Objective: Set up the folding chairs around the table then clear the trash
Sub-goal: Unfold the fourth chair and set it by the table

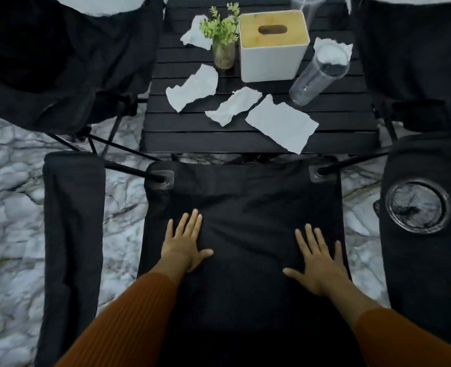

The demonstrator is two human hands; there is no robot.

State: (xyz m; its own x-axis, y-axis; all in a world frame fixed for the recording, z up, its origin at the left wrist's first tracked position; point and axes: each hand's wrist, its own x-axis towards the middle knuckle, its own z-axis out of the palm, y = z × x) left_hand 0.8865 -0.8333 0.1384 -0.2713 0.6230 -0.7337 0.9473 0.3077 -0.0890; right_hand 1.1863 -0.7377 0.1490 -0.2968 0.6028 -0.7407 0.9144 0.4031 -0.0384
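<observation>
An unfolded black fabric chair (245,186) stands right in front of me, facing the black slatted table (187,139). My left hand (186,241) and my right hand (318,259) lie flat on its seat, fingers spread, holding nothing. Two more black folding chairs stand open, one at the table's left (68,64) and one at its right (415,62). Several crumpled white tissues lie on the table: one near the left (192,87), one in the middle (233,105), a flat one at the front right (281,124), one behind the plant (194,34).
On the table stand a white tissue box with a wooden lid (273,46), a small potted green plant (223,35) and a clear tumbler (317,76) stuffed with tissue. The near chair's right armrest has a cup holder (417,209). The floor is marble-patterned (10,207).
</observation>
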